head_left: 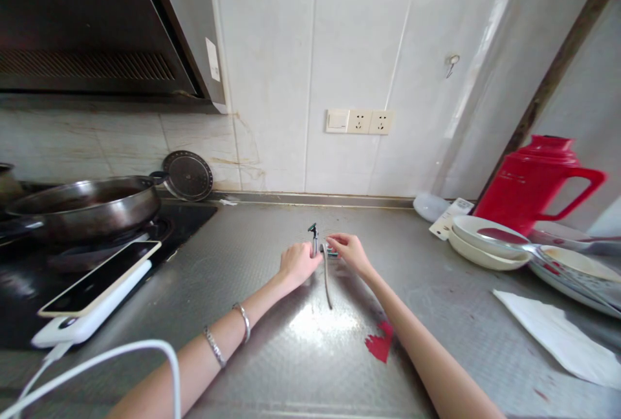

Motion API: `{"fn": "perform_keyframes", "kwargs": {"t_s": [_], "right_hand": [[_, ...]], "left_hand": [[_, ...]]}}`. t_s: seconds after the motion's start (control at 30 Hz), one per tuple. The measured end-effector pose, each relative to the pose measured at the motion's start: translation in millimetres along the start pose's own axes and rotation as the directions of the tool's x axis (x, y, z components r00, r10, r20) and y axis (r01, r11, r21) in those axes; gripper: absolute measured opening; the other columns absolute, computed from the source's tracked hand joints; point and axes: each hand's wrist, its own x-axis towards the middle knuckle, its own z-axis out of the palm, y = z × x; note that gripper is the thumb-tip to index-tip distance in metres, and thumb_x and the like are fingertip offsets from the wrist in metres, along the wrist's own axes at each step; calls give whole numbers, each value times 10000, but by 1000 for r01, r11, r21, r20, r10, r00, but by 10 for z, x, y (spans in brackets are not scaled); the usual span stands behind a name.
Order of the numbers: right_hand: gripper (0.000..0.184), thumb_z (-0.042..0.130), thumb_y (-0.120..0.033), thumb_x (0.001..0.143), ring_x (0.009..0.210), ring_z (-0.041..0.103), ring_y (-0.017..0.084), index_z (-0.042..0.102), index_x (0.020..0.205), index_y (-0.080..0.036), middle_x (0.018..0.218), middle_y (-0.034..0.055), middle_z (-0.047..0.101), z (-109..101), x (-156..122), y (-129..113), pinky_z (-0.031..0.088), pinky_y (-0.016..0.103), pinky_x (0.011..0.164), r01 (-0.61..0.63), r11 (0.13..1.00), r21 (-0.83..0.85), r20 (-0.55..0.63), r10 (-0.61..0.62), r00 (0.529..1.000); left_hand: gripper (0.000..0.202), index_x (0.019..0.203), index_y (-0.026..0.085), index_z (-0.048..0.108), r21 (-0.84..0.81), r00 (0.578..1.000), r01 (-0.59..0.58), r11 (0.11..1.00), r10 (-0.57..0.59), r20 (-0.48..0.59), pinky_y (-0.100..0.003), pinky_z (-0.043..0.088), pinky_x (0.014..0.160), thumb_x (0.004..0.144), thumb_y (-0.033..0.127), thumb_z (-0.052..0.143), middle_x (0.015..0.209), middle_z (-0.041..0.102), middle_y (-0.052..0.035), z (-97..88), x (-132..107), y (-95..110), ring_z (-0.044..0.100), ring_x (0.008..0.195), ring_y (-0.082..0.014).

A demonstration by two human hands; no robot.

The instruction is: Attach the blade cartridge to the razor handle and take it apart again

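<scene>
My left hand (299,262) is closed around the handle of a razor (315,241). The razor stands upright, its dark green-edged head above my fingers. Just to its right, my right hand (350,251) has thumb and fingers drawn together; what they hold, if anything, is too small to make out. Under those fingertips lies a small dark piece with green edges (332,253), perhaps a razor head. A thin grey strip (327,286) runs from between my hands toward me along the metal counter (262,225).
A torn red scrap (380,341) lies by my right forearm. Left are a steel pan (87,202) on the stove and a phone (101,280) on a white cabled block. Right stand a red thermos (531,180), stacked bowls (480,247) and a white paper (557,335).
</scene>
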Motion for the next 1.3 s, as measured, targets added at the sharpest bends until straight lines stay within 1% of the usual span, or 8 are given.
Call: {"fn": "perform_keyframes", "kwargs": {"t_s": [0.13, 0.43, 0.57, 0.7, 0.8, 1.0, 1.13, 1.3], "right_hand": [[391, 659, -466, 667, 599, 591, 121, 661, 883, -140, 752, 67, 662, 236, -99, -153, 465, 225, 543, -243, 864, 442, 75, 234, 969], [459, 744, -321, 524, 489, 523, 93, 585, 916, -143, 571, -31, 594, 334, -93, -141, 413, 206, 471, -224, 820, 526, -20, 276, 961], [333, 702, -332, 564, 563, 554, 107, 625, 821, -136, 668, 10, 640, 139, 21, -109, 432, 211, 500, -180, 899, 399, -107, 240, 965], [324, 607, -353, 659, 670, 610, 153, 666, 879, -122, 774, 60, 687, -321, 88, 33, 445, 228, 541, -120, 991, 53, -214, 128, 968], [281, 567, -311, 689, 739, 636, 172, 699, 862, -134, 803, 68, 704, -768, 20, 216, 464, 245, 653, -124, 927, -354, -312, 8, 950], [274, 537, -245, 673, 760, 653, 230, 730, 824, -122, 779, 115, 710, -1449, -281, 507, 465, 287, 694, -240, 837, -492, -443, -4, 897], [289, 515, -255, 699, 773, 657, 235, 731, 847, -131, 807, 122, 714, -1568, -346, 605, 469, 290, 694, -286, 802, -525, -498, -16, 867], [277, 503, -242, 716, 797, 660, 225, 731, 847, -157, 823, 108, 718, -1516, -325, 668, 469, 269, 686, -298, 772, -561, -506, -35, 862]], "left_hand": [[238, 759, 187, 617, 28, 999, -45, 999, 46, -19, -267, 371, 632, 790, 382, 485, 729, 663, -76, -15, -31, 48, 616, 718, -216], [294, 749, 195, 598, -51, 995, -101, 994, 99, -34, -241, 321, 575, 823, 439, 451, 699, 650, -45, 2, -44, 63, 592, 658, -181], [380, 683, 186, 597, -201, 986, -161, 966, 164, 1, -231, 313, 551, 806, 510, 443, 641, 629, -32, 31, -54, 84, 558, 593, -155], [352, 604, 181, 596, -175, 981, -163, 971, 179, 78, -229, 307, 542, 760, 483, 507, 603, 621, -29, 91, -57, 78, 553, 573, -152], [349, 586, 184, 603, -74, 984, -128, 989, 136, 116, -239, 323, 555, 754, 472, 500, 624, 637, -48, 119, -64, 76, 580, 605, -174], [385, 588, 178, 623, 57, 982, -89, 994, 78, 174, -278, 376, 565, 721, 518, 502, 654, 655, -107, 111, -113, 171, 622, 650, -243], [358, 640, 169, 653, 105, 979, -111, 988, 90, 183, -304, 410, 588, 751, 456, 470, 705, 669, -137, 149, -132, 210, 641, 704, -272], [303, 697, 174, 670, 141, 979, -124, 982, 98, 181, -316, 429, 619, 768, 351, 435, 781, 684, -144, 206, -121, 181, 648, 766, -280]]}}
